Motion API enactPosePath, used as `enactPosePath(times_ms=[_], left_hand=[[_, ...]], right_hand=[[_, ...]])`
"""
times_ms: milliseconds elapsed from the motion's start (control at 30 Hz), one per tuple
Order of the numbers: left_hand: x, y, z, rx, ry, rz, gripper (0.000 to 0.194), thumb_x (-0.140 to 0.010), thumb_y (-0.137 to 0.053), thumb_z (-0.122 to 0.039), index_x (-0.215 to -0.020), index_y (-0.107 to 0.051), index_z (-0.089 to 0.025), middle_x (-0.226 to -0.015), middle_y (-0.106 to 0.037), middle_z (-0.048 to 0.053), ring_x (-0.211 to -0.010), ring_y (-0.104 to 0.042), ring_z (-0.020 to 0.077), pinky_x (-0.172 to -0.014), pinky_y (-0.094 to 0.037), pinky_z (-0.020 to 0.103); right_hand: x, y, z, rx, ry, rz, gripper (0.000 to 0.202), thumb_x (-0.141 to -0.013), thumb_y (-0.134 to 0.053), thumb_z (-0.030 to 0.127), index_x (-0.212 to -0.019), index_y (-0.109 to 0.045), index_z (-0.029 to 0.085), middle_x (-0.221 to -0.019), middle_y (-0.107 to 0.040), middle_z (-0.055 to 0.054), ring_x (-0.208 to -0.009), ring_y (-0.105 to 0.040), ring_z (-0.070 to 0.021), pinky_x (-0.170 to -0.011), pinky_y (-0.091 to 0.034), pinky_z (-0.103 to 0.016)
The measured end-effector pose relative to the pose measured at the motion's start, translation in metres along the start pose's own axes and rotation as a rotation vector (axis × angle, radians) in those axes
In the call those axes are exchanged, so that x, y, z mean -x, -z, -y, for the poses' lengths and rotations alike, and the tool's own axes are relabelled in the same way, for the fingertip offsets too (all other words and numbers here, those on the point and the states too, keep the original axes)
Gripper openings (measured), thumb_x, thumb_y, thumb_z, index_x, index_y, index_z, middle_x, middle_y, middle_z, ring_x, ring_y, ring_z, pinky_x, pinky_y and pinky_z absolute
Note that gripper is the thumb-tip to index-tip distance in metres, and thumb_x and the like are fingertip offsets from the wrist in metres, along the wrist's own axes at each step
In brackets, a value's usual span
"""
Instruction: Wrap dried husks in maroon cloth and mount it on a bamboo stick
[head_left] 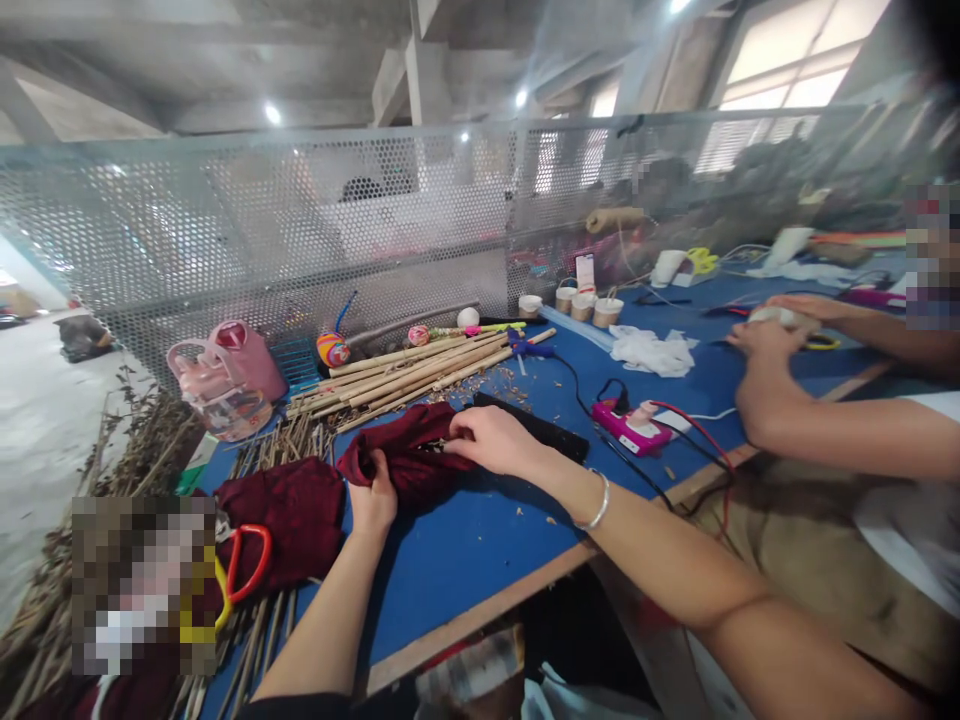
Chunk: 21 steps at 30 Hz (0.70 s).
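two hands, left hand (373, 500) and right hand (491, 438), grip one maroon cloth (409, 455).

Both forearms were bare to the elbow, with no sleeves in view. The right hand (491, 438) carried a thin silver bangle (595, 505) at its wrist. The left hand (373, 497) wore nothing.

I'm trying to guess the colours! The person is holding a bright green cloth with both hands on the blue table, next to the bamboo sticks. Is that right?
Not quite: the cloth is dark red, not green, as the head view shows. The rest holds: the left hand and right hand both grip it on the blue table, next to the bamboo sticks.
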<state>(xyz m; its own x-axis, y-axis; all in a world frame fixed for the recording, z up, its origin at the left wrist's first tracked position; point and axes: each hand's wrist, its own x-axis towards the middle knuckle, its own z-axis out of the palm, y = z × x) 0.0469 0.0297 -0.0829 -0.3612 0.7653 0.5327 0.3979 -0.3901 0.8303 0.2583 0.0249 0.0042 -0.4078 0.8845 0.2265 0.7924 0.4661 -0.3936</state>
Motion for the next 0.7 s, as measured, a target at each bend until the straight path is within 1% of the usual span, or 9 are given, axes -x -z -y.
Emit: enactPosePath(times_ms=[67, 133, 200, 267, 400, 467, 567, 633, 700], left_hand=[[0.001, 0.000, 0.002, -0.011, -0.011, -0.001, 0.043, -0.085, -0.043, -0.056, -0.079, -0.059, -0.017, -0.083, -0.063, 0.010, -0.082, -0.061, 0.0231, -0.083, -0.049, 0.040], [0.001, 0.000, 0.004, -0.014, -0.012, -0.010, 0.042, -0.085, -0.044, -0.056, -0.080, -0.059, -0.017, -0.083, -0.063, 0.009, -0.082, -0.060, 0.0228, -0.084, -0.049, 0.040], [0.001, -0.001, 0.004, -0.004, -0.009, -0.027, 0.041, -0.084, -0.046, -0.056, -0.083, -0.059, -0.017, -0.085, -0.063, 0.009, -0.084, -0.060, 0.0224, -0.085, -0.049, 0.039], [0.001, -0.001, 0.003, 0.008, -0.014, -0.027, 0.041, -0.084, -0.047, -0.056, -0.084, -0.059, -0.017, -0.086, -0.063, 0.009, -0.085, -0.061, 0.0220, -0.084, -0.049, 0.037], [0.000, -0.002, 0.000, 0.022, -0.023, 0.003, 0.042, -0.085, -0.045, -0.056, -0.084, -0.060, -0.017, -0.086, -0.064, 0.010, -0.084, -0.062, 0.0222, -0.083, -0.051, 0.037], [0.000, -0.001, 0.000, 0.028, -0.019, 0.030, 0.042, -0.085, -0.044, -0.056, -0.084, -0.060, -0.017, -0.086, -0.064, 0.010, -0.084, -0.062, 0.0223, -0.083, -0.051, 0.037], [0.001, -0.001, 0.001, 0.015, -0.011, 0.047, 0.041, -0.085, -0.045, -0.056, -0.082, -0.060, -0.017, -0.084, -0.063, 0.009, -0.086, -0.062, 0.0229, -0.085, -0.051, 0.038], [0.001, -0.001, 0.002, 0.003, -0.006, 0.042, 0.042, -0.084, -0.045, -0.056, -0.080, -0.060, -0.017, -0.083, -0.063, 0.009, -0.087, -0.062, 0.0236, -0.086, -0.050, 0.039], [0.001, -0.001, 0.004, 0.001, 0.004, 0.051, 0.043, -0.085, -0.043, -0.056, -0.082, -0.061, -0.017, -0.085, -0.064, 0.009, -0.088, -0.062, 0.0235, -0.087, -0.049, 0.039]], right_hand=[[-0.005, -0.002, 0.006, 0.061, -0.029, 0.099, 0.033, -0.070, -0.075, 0.045, -0.090, -0.068, 0.020, -0.085, -0.070, -0.004, -0.073, -0.061, -0.0187, -0.059, -0.036, -0.027], [-0.006, -0.004, 0.006, 0.080, -0.055, 0.128, 0.042, -0.064, -0.078, 0.047, -0.095, -0.068, 0.020, -0.091, -0.069, -0.005, -0.078, -0.062, -0.0205, -0.060, -0.036, -0.027], [-0.005, -0.005, 0.004, 0.066, -0.056, 0.117, 0.039, -0.068, -0.076, 0.043, -0.097, -0.069, 0.020, -0.097, -0.069, -0.007, -0.085, -0.062, -0.0214, -0.066, -0.039, -0.027], [-0.004, -0.007, 0.004, 0.027, -0.013, 0.123, 0.031, -0.073, -0.074, 0.036, -0.098, -0.070, 0.018, -0.099, -0.068, -0.007, -0.089, -0.062, -0.0206, -0.073, -0.041, -0.027], [0.000, -0.014, 0.013, 0.011, 0.187, 0.145, 0.021, -0.083, -0.061, 0.019, -0.102, -0.070, 0.016, -0.100, -0.067, -0.008, -0.094, -0.060, -0.0192, -0.085, -0.041, -0.029], [0.004, -0.018, 0.017, 0.093, 0.263, 0.163, 0.026, -0.087, -0.052, 0.015, -0.106, -0.069, 0.017, -0.099, -0.066, -0.010, -0.096, -0.058, -0.0213, -0.086, -0.042, -0.033], [0.008, -0.019, 0.016, 0.175, 0.291, 0.224, 0.037, -0.085, -0.046, 0.010, -0.115, -0.067, 0.018, -0.096, -0.065, -0.012, -0.094, -0.058, -0.0233, -0.082, -0.044, -0.036], [0.009, -0.017, 0.010, 0.099, 0.309, 0.231, 0.049, -0.081, -0.044, 0.003, -0.125, -0.061, 0.018, -0.105, -0.064, -0.012, -0.100, -0.058, -0.0220, -0.086, -0.044, -0.035], [0.008, -0.013, 0.004, -0.019, 0.284, 0.151, 0.057, -0.076, -0.044, -0.001, -0.130, -0.055, 0.016, -0.118, -0.062, -0.012, -0.107, -0.057, -0.0197, -0.091, -0.043, -0.033]])
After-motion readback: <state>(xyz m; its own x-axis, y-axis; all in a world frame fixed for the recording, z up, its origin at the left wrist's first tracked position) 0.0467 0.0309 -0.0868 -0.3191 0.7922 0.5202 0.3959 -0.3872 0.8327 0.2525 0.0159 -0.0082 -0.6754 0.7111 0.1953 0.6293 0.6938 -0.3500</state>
